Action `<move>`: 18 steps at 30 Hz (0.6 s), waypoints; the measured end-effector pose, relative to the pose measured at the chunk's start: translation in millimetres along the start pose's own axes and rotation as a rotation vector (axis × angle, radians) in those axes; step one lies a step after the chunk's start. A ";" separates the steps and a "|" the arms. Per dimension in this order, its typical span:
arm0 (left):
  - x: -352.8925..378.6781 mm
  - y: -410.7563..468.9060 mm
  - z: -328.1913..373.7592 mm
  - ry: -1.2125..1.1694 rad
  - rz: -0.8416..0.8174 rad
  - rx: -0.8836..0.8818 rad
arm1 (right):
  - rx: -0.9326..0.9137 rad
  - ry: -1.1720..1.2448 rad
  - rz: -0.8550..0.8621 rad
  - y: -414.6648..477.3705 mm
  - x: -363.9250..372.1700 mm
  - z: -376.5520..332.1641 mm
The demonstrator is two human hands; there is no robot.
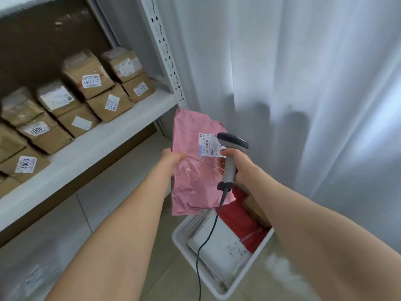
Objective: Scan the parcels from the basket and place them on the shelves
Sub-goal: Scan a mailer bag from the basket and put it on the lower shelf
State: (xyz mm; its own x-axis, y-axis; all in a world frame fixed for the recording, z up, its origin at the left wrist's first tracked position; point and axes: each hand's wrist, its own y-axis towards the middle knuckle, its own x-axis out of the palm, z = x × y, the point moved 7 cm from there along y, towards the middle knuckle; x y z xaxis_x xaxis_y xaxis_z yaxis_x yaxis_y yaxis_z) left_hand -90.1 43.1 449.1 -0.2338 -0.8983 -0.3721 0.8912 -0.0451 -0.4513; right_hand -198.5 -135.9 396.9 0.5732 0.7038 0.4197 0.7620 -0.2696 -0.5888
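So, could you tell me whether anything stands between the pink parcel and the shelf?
Nothing visible does. The left hand holds the pink parcel in open air just right of the shelf, whose front strip is bare; the brown boxes sit further back.

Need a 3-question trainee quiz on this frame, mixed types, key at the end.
1. True or false: the right hand grips the barcode scanner by its handle.
2. Multiple choice: which parcel does the left hand hold up?
A. a red one
B. the pink parcel
C. a white one
D. a brown one
3. Fill the blank: the red parcel and the white parcel lie in a white ____ on the floor.

Key: 1 true; 2 B; 3 basket.
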 end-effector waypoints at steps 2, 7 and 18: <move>-9.2 -22.6 13.3 -0.057 -0.001 0.025 | -0.020 -0.008 -0.030 -21.7 9.1 -10.5; -28.6 -57.3 31.6 -0.185 -0.023 0.080 | -0.068 -0.047 -0.089 -67.6 27.2 -28.5; -82.0 -81.0 22.9 -0.285 -0.134 0.130 | -0.183 -0.103 -0.015 -130.4 51.3 -35.4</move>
State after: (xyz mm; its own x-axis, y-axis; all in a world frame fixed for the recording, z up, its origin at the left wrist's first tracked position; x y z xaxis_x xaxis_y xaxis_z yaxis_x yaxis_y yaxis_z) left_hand -134.2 110.4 534.8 -0.2508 -0.9657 -0.0666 0.9061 -0.2100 -0.3672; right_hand -257.8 -87.9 519.7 0.5349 0.7696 0.3487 0.8174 -0.3669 -0.4442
